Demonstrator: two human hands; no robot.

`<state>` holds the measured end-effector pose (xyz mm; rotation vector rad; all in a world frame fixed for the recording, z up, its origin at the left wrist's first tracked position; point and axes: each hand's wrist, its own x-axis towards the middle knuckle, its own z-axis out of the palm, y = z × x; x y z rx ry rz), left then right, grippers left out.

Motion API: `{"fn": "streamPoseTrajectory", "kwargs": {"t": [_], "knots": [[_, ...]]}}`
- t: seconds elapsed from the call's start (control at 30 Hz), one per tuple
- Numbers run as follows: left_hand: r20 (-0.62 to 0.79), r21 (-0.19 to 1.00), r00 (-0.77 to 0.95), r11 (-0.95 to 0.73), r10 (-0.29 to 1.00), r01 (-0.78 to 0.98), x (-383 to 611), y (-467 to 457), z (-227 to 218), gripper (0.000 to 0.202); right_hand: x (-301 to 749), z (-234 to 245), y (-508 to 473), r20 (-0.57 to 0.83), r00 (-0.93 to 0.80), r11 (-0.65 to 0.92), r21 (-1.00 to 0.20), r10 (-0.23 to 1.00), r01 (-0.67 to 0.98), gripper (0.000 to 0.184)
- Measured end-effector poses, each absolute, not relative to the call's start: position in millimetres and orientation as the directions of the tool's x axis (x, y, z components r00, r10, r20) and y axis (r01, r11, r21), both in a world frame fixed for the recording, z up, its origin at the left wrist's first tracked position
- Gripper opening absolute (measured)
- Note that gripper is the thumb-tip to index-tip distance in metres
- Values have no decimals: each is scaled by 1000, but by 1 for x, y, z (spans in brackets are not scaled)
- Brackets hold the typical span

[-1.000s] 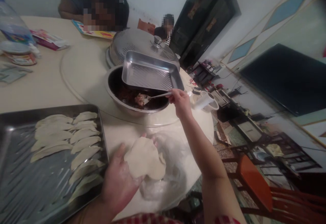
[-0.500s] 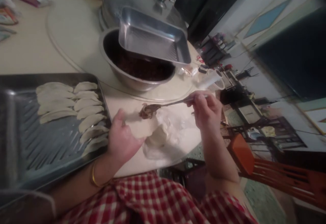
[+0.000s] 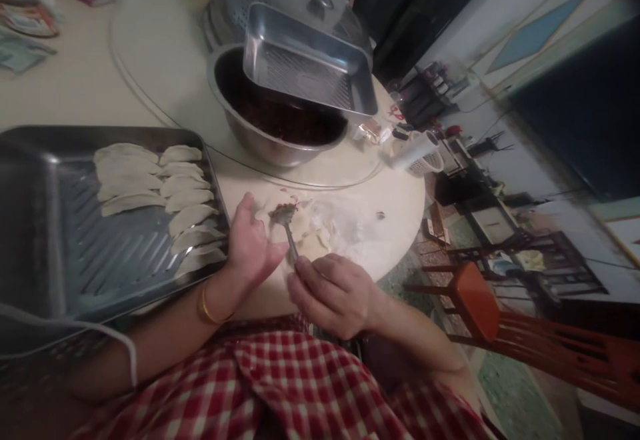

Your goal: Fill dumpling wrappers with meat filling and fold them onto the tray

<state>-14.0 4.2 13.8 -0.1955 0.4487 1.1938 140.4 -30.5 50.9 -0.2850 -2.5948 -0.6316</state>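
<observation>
A pale dumpling wrapper rests across the fingers of my left hand, its thumb pointing up at the edge. My right hand grips a metal spoon by its handle. Dark minced filling sits at the spoon's tip, over the wrapper; whether they touch is hard to see. Behind the wrapper, clear plastic and pale dough pieces lie on the table. To the left, a large metal tray bears two columns of folded dumplings.
A steel bowl of dark filling stands beyond my hands, with a small rectangular pan resting over it. A large lidded pot is behind. A white basket stands near the table's right edge; an orange chair is beyond it.
My right hand has come down and left, turning the spoon from sideways to pointing away from me with filling over the wrapper. My left hand still supports the wrapper. The camera view has shifted slightly.
</observation>
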Motion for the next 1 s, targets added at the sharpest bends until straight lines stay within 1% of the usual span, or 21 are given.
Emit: {"fn": "streamPoseTrajectory", "kwargs": {"t": [0.07, 0.1, 0.13, 0.2, 0.27, 0.33, 0.37, 0.4, 0.47, 0.5, 0.57, 0.63, 0.67, 0.73, 0.8, 0.87, 0.93, 1.0], "knots": [[-487, 90, 270, 355, 831, -931, -13, 5, 14, 50, 141, 47, -36, 533, -842, 876, 361, 88, 320, 14], [-504, 104, 250, 345, 827, -933, -12, 5, 13, 50, 142, 46, -39, 567, -818, 881, 330, 103, 340, 13], [-504, 118, 240, 342, 830, -932, -12, 5, 11, 51, 143, 45, -41, 598, -791, 887, 287, 129, 361, 12], [-499, 132, 237, 343, 834, -930, -13, 5, 8, 54, 145, 42, -47, 658, -720, 889, 167, 223, 427, 12], [-492, 126, 257, 360, 832, -924, -15, 5, 6, 55, 148, 34, -50, 735, -589, 865, 5, 337, 501, 15], [-474, 110, 290, 383, 831, -917, -17, 4, 4, 57, 150, 23, -51, 793, -376, 806, -229, 480, 546, 20], [-457, 105, 305, 391, 836, -914, -18, 4, 4, 57, 150, 16, -50, 790, -245, 753, -367, 562, 546, 21], [-437, 104, 316, 396, 842, -912, -18, 4, 3, 58, 151, 9, -48, 760, -110, 687, -503, 641, 525, 21], [-400, 112, 324, 397, 857, -911, -18, 4, 2, 60, 152, -2, -43, 632, 135, 534, -735, 763, 418, 20], [-392, 116, 329, 402, 859, -908, -17, 4, 1, 61, 152, -7, -40, 551, 233, 465, -819, 801, 338, 19], [-379, 114, 333, 401, 863, -909, -16, 4, -1, 60, 153, -13, -32, 400, 356, 367, -916, 845, 160, 15], [-368, 100, 335, 395, 867, -913, -16, 4, -1, 57, 154, -15, -24, 300, 419, 328, -945, 857, 5, 17], [-367, 93, 336, 393, 868, -915, -16, 4, 0, 55, 155, -15, -21, 276, 437, 328, -944, 856, -46, 19], [-382, 91, 330, 390, 863, -916, -16, 3, 2, 54, 158, -11, -18, 283, 456, 357, -930, 844, -84, 19], [-391, 108, 322, 390, 862, -914, -16, 3, 4, 57, 163, -6, -20, 359, 443, 415, -909, 821, -33, 16], [-373, 132, 321, 392, 871, -911, -16, 3, 5, 61, 170, 1, -25, 493, 371, 500, -862, 787, 84, 14], [-366, 153, 331, 407, 870, -900, -16, 3, 5, 64, 180, 9, -29, 630, 238, 593, -777, 739, 212, 15], [-394, 161, 343, 432, 853, -888, -16, 4, 4, 63, 190, 18, -33, 737, 89, 684, -659, 670, 312, 16]]}}
